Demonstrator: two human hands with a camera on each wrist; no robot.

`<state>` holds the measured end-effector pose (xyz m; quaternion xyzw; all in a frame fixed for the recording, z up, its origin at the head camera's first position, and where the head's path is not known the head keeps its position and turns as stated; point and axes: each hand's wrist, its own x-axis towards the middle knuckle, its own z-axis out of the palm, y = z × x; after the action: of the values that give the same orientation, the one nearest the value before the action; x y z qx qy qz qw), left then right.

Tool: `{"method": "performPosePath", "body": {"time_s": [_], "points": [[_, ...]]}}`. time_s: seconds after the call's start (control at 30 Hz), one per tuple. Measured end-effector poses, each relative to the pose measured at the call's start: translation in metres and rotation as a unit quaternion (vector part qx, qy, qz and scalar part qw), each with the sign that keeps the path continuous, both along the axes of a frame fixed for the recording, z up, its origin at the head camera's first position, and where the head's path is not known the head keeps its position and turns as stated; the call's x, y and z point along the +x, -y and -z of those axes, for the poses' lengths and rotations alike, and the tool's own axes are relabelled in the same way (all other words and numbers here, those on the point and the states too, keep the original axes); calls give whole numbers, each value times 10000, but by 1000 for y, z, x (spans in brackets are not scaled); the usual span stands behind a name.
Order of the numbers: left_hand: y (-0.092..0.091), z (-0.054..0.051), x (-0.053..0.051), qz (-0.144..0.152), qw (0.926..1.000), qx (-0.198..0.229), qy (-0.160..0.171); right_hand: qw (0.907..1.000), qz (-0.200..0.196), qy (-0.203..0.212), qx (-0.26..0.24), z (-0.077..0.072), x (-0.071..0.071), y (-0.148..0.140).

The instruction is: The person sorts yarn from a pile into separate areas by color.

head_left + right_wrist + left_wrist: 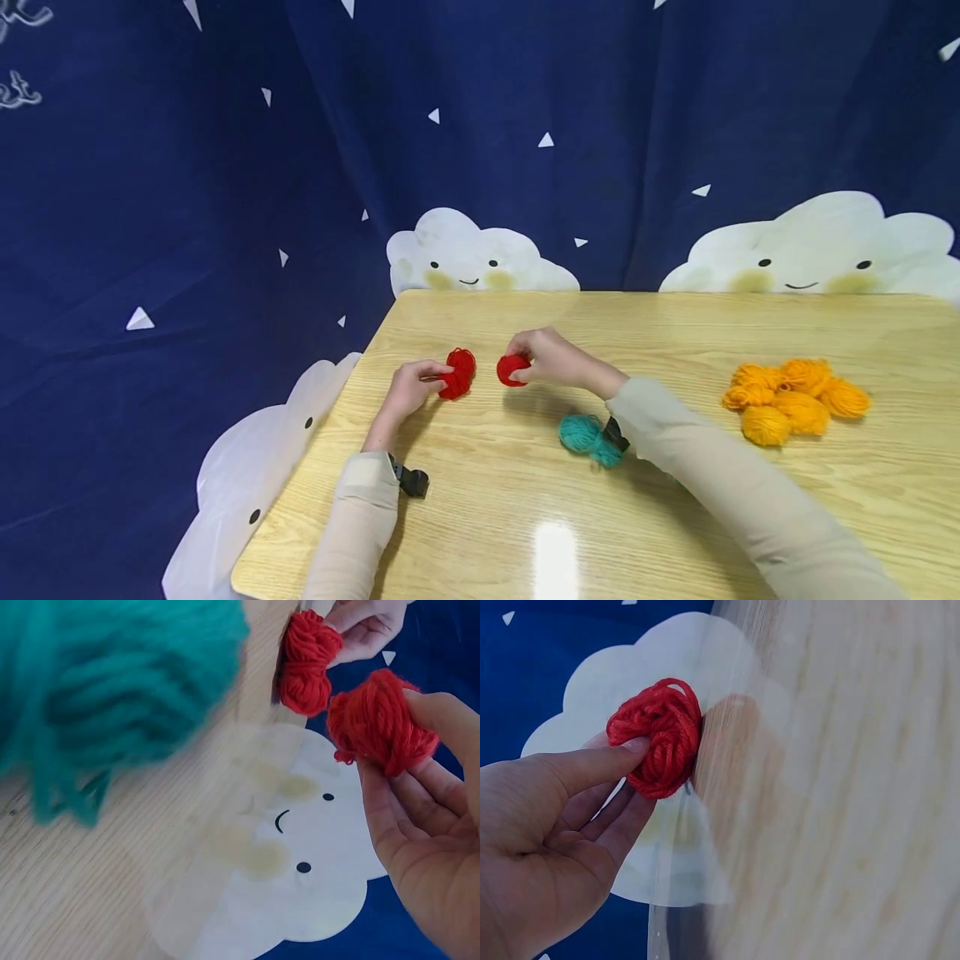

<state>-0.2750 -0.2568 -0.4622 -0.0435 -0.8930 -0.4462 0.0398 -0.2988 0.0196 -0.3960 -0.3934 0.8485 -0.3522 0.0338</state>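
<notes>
We see the left hand (410,390) pinch one red yarn (460,372) in its fingers and the right hand (553,358) hold another red yarn (509,370) in its own, both at ten o'clock from the teal yarn (580,434) on the table (465,542). On the curtain (225,200), at ten o'clock, we find cut-off white script (20,92), ending "st".

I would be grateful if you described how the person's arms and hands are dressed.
The left arm wears a plain pale beige fabric sleeve, and the right arm a matching sleeve. A small black boxy device sits at the left cuff; another black device shows partly at the right. Neither hand wears a glove.
</notes>
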Motion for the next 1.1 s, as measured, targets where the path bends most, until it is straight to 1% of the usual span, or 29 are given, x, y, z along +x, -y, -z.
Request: {"method": "performPosePath", "body": {"time_s": [0.1,0.27,0.4,0.53,0.6,0.73,0.87,1.03,1.1], "points": [[1,2,0,67,9999,-42,-99,9998,-85,-153,138,3,-1,10],[3,3,3,76,9999,-13,-114,9977,-274,-400,474,5,-2,28],[2,1,3,71,9999,38,-106,9931,-396,-714,840,7,-2,42],[0,0,2,73,9999,-3,-91,9876,-496,-983,1119,12,-3,54],[1,0,2,57,9999,-9,-82,9862,-541,-1035,1173,14,-3,60],[-4,0,0,86,9999,-11,-72,9852,-493,-1114,1205,21,-5,63],[-5,-1,1,85,10000,12,-47,9838,-458,-1188,1259,26,-6,66],[-4,-2,2,101,9999,-30,-35,9806,-405,-1271,1435,29,-8,70],[-3,-2,2,76,10000,-23,9,9798,-378,-1221,1535,30,-8,72]]}}
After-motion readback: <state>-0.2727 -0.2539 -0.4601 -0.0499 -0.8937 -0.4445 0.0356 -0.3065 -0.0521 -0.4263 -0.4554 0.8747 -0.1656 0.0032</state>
